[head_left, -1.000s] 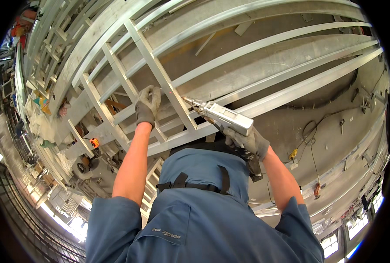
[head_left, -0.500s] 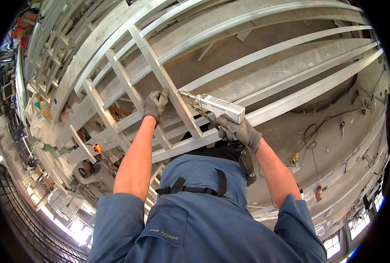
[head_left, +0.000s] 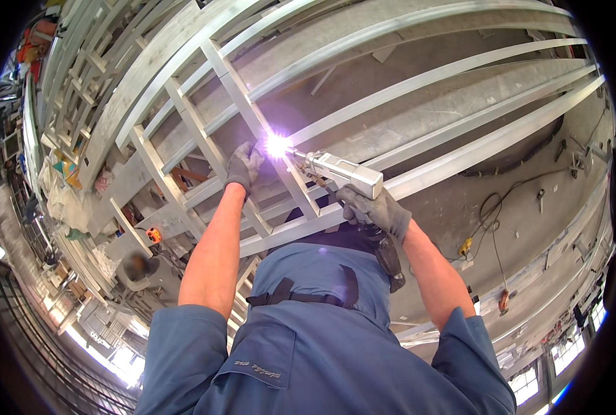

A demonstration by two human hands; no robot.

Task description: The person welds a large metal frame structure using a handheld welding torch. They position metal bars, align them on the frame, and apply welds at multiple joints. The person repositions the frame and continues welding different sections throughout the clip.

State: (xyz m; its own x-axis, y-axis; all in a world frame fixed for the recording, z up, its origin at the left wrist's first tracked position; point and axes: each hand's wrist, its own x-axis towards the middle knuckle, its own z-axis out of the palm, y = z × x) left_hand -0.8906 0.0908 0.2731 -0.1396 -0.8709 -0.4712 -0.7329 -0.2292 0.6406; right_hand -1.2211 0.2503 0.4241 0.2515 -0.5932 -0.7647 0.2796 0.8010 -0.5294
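A silver, box-bodied handheld welding gun (head_left: pixel 349 173) is held in my gloved right hand (head_left: pixel 373 207), whose fingers wrap its grip. The gun's nozzle points left, and a blinding white-violet arc (head_left: pixel 277 145) burns at its tip, against a crossbar (head_left: pixel 238 95) of the metal frame. Glare hides the joint there. My gloved left hand (head_left: pixel 245 166) is closed beside that crossbar, just left of the arc. Its fingers are curled, and whatever they grip is hidden. Long pale metal rails (head_left: pixel 432 69) run from the crossbars off to the right.
More frames of metal bars (head_left: pixel 90 76) are stacked at the far left. An orange tool (head_left: pixel 153 235) lies left of my arm. On the floor at right are a dark cable (head_left: pixel 491 211), a yellow connector (head_left: pixel 465 247) and an orange-handled tool (head_left: pixel 503 302).
A bright arc has lit at the gun's tip, throwing violet glare. The gun has shifted slightly left and down. My left hand's fingers look more curled in.
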